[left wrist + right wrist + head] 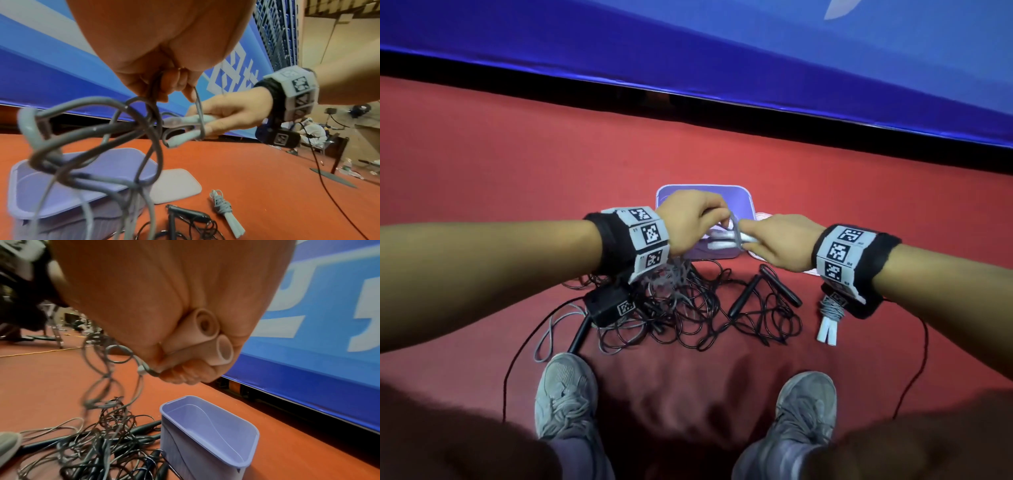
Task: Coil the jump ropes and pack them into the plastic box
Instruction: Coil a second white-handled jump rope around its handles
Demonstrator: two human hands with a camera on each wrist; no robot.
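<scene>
Grey rope point(734, 230) spans both hands: left hand point(690, 222) pinches cord, right hand point(779, 244) grips white handles point(207, 339) over the plastic box point(746, 202).

Head view: the plastic box point(743, 198) is mostly covered by the left hand point(690, 222) and right hand point(780, 243); its inside cannot be seen here. White handles point(724, 240) show only as short stubs between the fingers. Left wrist view: the grey rope point(86, 129) nearest the lens is smeared by blur, so its crossings cannot be traced (knot or loose loops, cannot tell). Black rope tangle point(185, 230) is cut off by the bottom edge. Right wrist view: the box's base runs off the frame; the floor tangle point(98, 443) is blurred, and separate ropes cannot be counted.
</scene>
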